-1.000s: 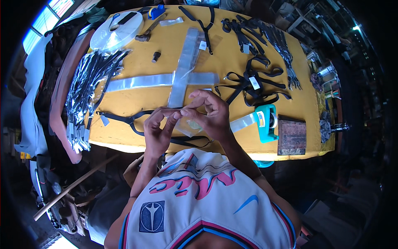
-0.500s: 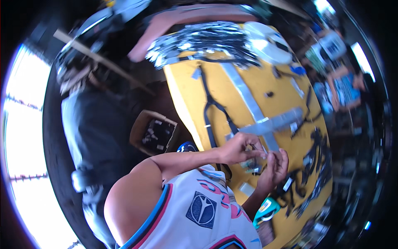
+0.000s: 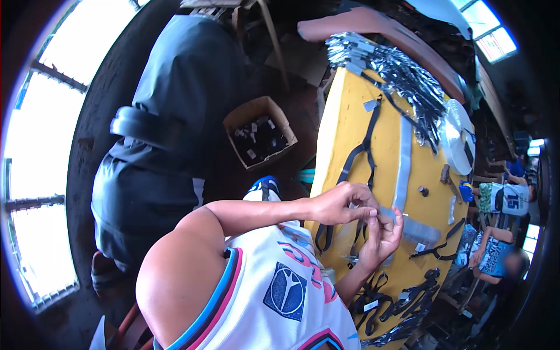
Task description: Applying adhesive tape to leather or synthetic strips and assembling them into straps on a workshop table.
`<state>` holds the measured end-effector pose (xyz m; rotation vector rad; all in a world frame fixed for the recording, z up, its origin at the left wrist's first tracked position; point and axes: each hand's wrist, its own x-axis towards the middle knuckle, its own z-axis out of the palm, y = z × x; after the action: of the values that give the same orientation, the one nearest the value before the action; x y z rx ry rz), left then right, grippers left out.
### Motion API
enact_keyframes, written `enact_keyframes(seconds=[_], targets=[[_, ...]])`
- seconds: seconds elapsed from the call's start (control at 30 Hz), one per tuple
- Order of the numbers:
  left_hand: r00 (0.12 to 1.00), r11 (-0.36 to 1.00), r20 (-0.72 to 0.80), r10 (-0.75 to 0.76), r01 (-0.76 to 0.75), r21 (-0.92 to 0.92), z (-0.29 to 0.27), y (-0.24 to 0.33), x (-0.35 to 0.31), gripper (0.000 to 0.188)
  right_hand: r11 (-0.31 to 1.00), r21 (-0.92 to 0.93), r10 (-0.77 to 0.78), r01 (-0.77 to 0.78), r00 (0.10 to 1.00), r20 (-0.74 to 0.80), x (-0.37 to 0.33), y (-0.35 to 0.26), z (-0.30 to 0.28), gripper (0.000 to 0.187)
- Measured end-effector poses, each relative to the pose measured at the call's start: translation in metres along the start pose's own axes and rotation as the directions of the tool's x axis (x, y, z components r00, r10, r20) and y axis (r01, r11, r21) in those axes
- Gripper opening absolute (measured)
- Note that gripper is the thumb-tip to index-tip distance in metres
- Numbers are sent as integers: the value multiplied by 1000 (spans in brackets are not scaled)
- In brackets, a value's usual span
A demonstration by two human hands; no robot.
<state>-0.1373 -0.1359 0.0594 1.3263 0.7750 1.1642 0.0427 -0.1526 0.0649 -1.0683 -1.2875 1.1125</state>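
My left hand (image 3: 344, 204) reaches over the yellow table (image 3: 431, 160), fingers curled and thumb tip pinching. Right against it, my right hand (image 3: 380, 238) has its thumb and fingertips drawn together. The fingertips of both meet; whatever is between them is too small or hidden to make out. Black elastic straps joined in a Y, like suspenders (image 3: 367, 144), lie beyond my left hand, a small tag at their far end. Past my hands a long grey strip (image 3: 403, 169) runs up the table, and a clear plastic sleeve (image 3: 421, 231) lies crosswise, partly hidden by my fingers.
Plastic-wrapped black items (image 3: 402, 79) are heaped at the far end, near a white round object (image 3: 458, 137). More black straps (image 3: 373, 303) lie at the near right. An open cardboard box (image 3: 284, 114) stands left of the table, beside a large dark-covered object (image 3: 175, 87). People (image 3: 493, 248) sit at right.
The view has swung left, so the table appears farther right and more upright. My hands stay together, with the fingertips now closer to each other.
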Motion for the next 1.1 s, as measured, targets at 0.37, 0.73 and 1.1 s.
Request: enact_keyframes(seconds=[0.37, 0.73, 1.1], targets=[[960, 977, -251, 125, -75, 198, 25, -26, -33, 21, 996, -83, 31, -25, 996, 79, -28, 11, 2, 43], [988, 995, -143, -55, 67, 78, 52, -28, -11, 42, 988, -151, 36, -44, 998, -56, -41, 3, -21, 41], [1000, 999, -11, -20, 20, 28, 58, -33, 31, 15, 984, -152, 37, -87, 952, -303, -36, 16, -17, 45]])
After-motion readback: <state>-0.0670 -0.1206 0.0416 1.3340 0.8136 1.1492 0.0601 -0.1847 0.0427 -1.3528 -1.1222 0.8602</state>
